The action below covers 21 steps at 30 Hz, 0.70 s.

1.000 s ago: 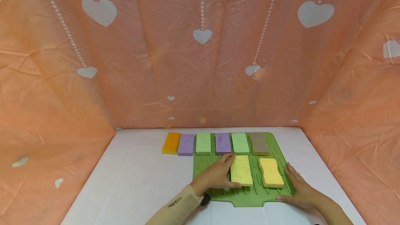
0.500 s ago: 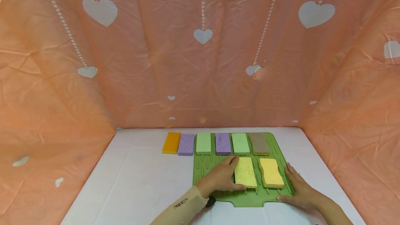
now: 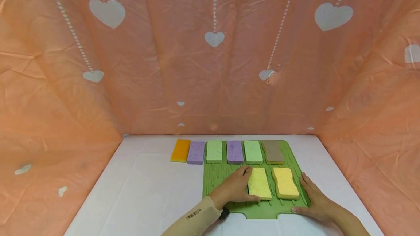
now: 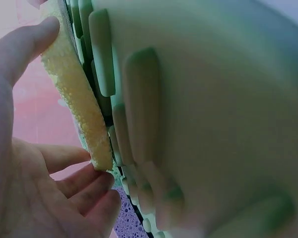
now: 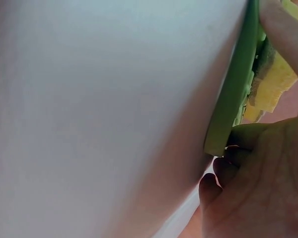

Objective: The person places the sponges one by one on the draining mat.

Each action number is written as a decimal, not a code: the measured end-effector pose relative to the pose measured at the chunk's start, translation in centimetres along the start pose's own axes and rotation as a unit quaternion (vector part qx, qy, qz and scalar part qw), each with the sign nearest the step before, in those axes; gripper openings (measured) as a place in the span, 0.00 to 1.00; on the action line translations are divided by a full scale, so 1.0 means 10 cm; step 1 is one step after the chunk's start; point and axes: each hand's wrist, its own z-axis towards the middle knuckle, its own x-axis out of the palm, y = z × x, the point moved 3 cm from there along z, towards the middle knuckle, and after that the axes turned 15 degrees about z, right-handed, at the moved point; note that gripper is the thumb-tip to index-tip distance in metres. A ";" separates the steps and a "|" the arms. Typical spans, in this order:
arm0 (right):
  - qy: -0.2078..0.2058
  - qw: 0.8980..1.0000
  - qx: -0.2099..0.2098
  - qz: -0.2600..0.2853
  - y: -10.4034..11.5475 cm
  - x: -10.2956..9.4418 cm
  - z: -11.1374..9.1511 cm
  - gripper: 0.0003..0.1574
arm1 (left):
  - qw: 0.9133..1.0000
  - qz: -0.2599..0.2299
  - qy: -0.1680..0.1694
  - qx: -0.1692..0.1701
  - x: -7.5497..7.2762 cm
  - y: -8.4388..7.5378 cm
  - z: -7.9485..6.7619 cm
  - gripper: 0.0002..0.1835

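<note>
My left hand [image 3: 233, 188] holds a yellow-green sponge [image 3: 260, 184] lengthwise, thumb at the near end and fingertips at the far end. In the left wrist view that sponge [image 4: 79, 94] lies flat against the ridges of the green drying mat [image 3: 226, 177], or very close to them. A wavy-sided yellow sponge [image 3: 285, 183] lies on the mat to its right. My right hand [image 3: 316, 201] rests at the mat's near right corner, fingers stretched along the side edge, thumb at the front edge. In the right wrist view its fingertips touch the mat's rim [image 5: 228, 99].
Along the mat's far edge lie a light green sponge [image 3: 214, 151], a purple sponge [image 3: 234, 151], another light green sponge [image 3: 253, 152] and a grey-topped sponge [image 3: 273, 151]. Left of the mat, an orange sponge [image 3: 181, 150] and a lilac sponge [image 3: 195, 152] lie on the white table [image 3: 141, 192].
My left hand has shifted the yellow-green sponge to the right and slightly nearer, toward the wavy yellow sponge. My right hand has stayed at the mat's corner.
</note>
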 end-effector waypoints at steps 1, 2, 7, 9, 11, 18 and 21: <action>0.000 1.000 0.001 0.002 0.00 0.00 0.00 0.75 | 1.000 -0.001 0.000 -0.001 0.00 0.00 0.00 0.61; 0.000 1.000 0.001 0.003 0.00 0.00 0.00 0.76 | 1.000 -0.001 0.000 -0.003 0.00 0.00 0.01 0.61; 0.001 1.000 0.001 0.001 0.00 0.00 0.00 0.76 | 1.000 0.010 0.002 -0.005 0.01 -0.01 0.04 0.61; 0.002 1.000 0.002 0.000 0.00 0.01 0.00 0.76 | 1.000 0.018 0.004 -0.003 0.02 -0.02 0.06 0.61; 0.002 1.000 0.002 0.002 0.00 0.01 -0.01 0.76 | 1.000 0.026 0.008 -0.001 0.03 -0.03 0.07 0.62; 0.001 1.000 0.001 0.010 0.01 0.00 -0.01 0.75 | 0.999 0.029 0.020 -0.007 0.04 -0.06 0.09 0.62; 0.001 1.000 -0.001 0.004 0.01 0.00 0.00 0.75 | 0.999 0.028 0.021 -0.009 0.03 -0.06 0.09 0.62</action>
